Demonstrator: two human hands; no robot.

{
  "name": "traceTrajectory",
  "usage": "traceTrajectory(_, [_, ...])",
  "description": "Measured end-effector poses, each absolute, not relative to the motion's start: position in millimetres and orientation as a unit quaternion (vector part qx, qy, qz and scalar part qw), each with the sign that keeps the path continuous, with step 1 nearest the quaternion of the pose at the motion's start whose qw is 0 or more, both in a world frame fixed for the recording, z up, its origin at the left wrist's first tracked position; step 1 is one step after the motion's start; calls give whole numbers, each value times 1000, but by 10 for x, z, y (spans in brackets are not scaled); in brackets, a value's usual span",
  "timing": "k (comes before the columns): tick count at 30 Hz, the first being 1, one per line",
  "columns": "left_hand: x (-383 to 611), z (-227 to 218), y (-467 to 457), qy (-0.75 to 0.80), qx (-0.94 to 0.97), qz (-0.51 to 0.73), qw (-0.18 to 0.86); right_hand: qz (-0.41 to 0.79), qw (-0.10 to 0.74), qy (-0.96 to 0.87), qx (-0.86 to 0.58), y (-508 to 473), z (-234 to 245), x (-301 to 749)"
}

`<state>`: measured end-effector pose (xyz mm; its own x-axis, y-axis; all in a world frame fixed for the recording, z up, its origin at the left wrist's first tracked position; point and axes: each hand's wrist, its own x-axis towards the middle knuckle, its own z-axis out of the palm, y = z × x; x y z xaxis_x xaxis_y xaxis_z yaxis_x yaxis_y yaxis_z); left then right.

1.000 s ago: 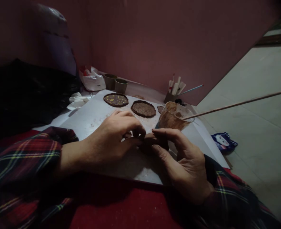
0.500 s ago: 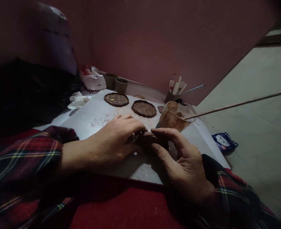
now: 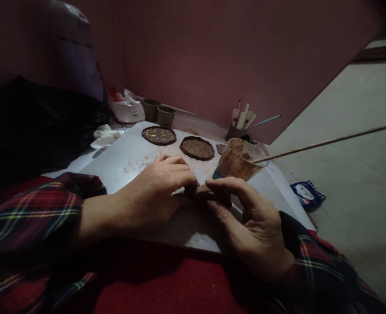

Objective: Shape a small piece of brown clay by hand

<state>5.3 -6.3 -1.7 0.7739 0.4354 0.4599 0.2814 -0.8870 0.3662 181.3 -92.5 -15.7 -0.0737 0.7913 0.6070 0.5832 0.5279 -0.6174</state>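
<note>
A dark brown lump of clay [image 3: 202, 194] is held between my two hands, low over the white board [image 3: 111, 176]. My left hand [image 3: 156, 185] pinches its left end with thumb and fingers. On the right end, my right hand [image 3: 248, 216] grips with the thumb below and the index finger on top. Smears of brown mark the fingertips. Just past the hands lie a flat brown clay disc [image 3: 198, 148] with a raised rim and a second disc [image 3: 159, 135] dotted with yellow. Much of the lump is hidden by the fingers.
A clay-smeared glass [image 3: 235, 163] with a long stick [image 3: 327, 142] leaning out stands behind my right hand. Further back are a holder of sticks [image 3: 237, 132], two small pots [image 3: 166, 117] and a white plastic bag [image 3: 127, 108]. A blue packet [image 3: 306, 194] lies on the tiled floor.
The clay sits slightly lower and looks tilted differently between the fingers. My left fingers have shifted a little, and my right index finger lies flatter over the clay.
</note>
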Motion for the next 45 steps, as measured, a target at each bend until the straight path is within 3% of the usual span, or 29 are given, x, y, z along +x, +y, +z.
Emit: traceTrajectory(45, [40,-25,-76,216,927,270,147,106,487,-727,-472,-916,-163,1826])
